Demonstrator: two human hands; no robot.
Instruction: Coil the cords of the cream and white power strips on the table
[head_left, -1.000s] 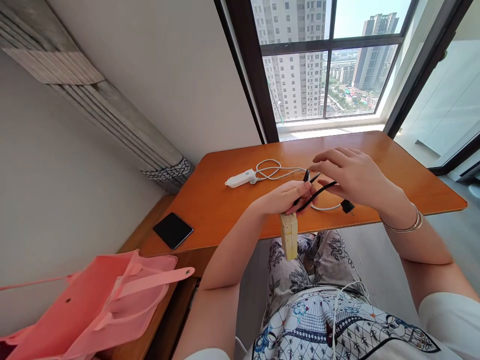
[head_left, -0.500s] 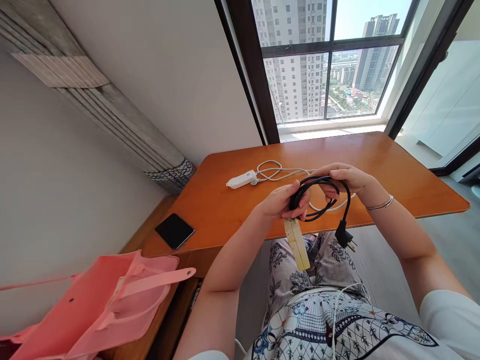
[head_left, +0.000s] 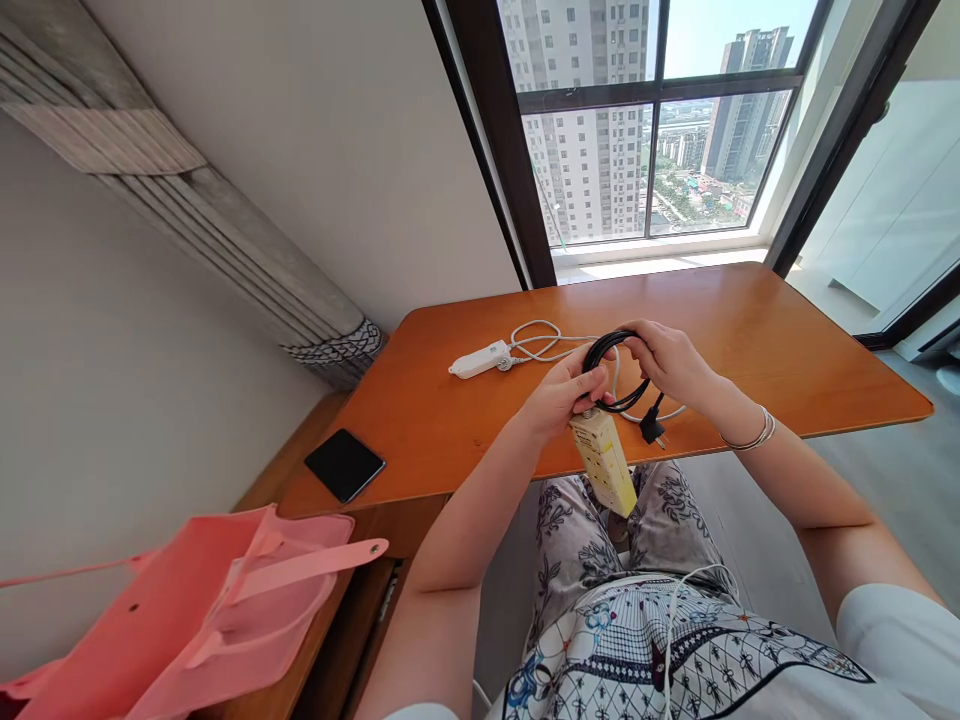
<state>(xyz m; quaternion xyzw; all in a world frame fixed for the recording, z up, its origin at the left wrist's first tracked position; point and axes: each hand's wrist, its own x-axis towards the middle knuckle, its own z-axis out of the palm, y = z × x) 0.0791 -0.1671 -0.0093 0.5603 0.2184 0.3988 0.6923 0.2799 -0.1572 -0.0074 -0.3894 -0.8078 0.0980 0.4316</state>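
Note:
My left hand (head_left: 564,395) and my right hand (head_left: 670,360) both grip a coiled black cable (head_left: 609,346) above the near edge of the orange wooden table (head_left: 787,350). A yellowish power strip (head_left: 604,462) hangs from the coil below my left hand. The cable's black plug (head_left: 652,429) dangles just under my right hand. A white power strip (head_left: 477,359) with a looped white cord (head_left: 544,342) lies on the table behind my hands.
A black phone (head_left: 344,464) lies on a lower wooden ledge at the left. A pink bag (head_left: 195,610) sits at the lower left. A grey folded bundle (head_left: 225,240) leans on the wall. A large window (head_left: 645,120) stands behind the table.
The black cable went from loose strands into a tighter coil held by both hands. The plug rose closer to my right hand, and the yellowish power strip turned to show its face.

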